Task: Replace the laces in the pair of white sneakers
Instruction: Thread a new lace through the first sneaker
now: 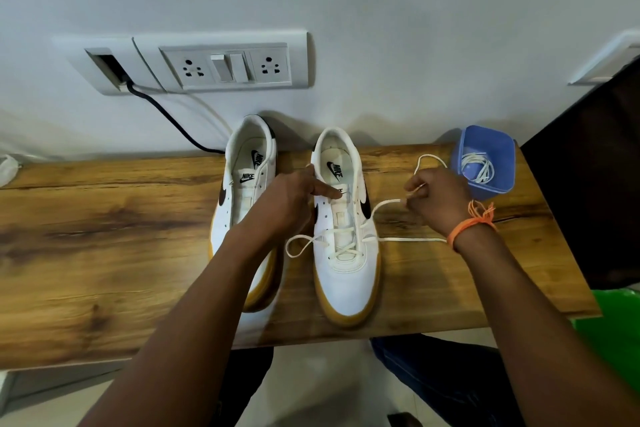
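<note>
Two white sneakers with gum soles stand toes toward me on a wooden table. The left sneaker has no lace in its eyelets. The right sneaker has a cream lace crossed through its lowest eyelets, with loose ends trailing to both sides. My left hand rests on the right sneaker, index finger pressing its tongue and thumb on the collar. My right hand, to the right of that shoe, pinches the lace's right end, which loops up behind the hand.
A blue plastic tub holding another coiled white lace stands at the table's back right corner. A wall socket panel with a black cable hangs behind. A dark object stands to the right, and something green sits below the table edge.
</note>
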The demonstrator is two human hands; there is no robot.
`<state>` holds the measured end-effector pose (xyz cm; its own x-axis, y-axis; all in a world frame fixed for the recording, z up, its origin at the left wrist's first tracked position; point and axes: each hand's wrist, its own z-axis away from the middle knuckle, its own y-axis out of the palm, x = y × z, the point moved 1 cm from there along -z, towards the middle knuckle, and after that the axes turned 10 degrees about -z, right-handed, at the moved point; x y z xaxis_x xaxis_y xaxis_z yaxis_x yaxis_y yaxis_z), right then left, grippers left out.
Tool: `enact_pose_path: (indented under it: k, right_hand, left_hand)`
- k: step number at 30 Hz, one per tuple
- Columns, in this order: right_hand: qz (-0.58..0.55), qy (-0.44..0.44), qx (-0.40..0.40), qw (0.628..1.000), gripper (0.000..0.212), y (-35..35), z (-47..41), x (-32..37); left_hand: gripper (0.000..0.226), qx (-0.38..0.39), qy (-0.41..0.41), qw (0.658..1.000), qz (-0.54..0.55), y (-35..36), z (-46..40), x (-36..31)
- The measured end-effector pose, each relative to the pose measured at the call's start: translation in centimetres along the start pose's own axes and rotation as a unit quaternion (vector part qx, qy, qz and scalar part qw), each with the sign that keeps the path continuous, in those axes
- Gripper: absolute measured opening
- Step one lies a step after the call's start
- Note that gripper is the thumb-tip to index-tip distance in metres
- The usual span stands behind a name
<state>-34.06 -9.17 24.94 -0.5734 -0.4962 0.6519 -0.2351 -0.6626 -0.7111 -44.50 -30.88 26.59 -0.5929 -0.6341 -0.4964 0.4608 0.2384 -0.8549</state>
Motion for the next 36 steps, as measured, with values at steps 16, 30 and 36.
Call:
enact_pose_path:
  k: [16,30,36]
  right_hand:
    - [0.084,0.0,-0.034,0.996,0.009,0.6,-0.3,0.0]
    - [-0.027,-0.045,0.168,0.984,0.017,3.2,1.8,1.9]
    - [-0.096,0.001,0.089,0.991,0.015,2.1,0.9,0.8]
  left_hand:
    - [0.041,-0.016,-0.009,1.0,0.002,0.3,0.0,0.2]
    - [0.041,-0.013,-0.017,0.999,0.026,1.1,-0.5,0.8]
    - [0.039,-0.019,-0.028,0.999,0.023,1.1,-0.6,0.9]
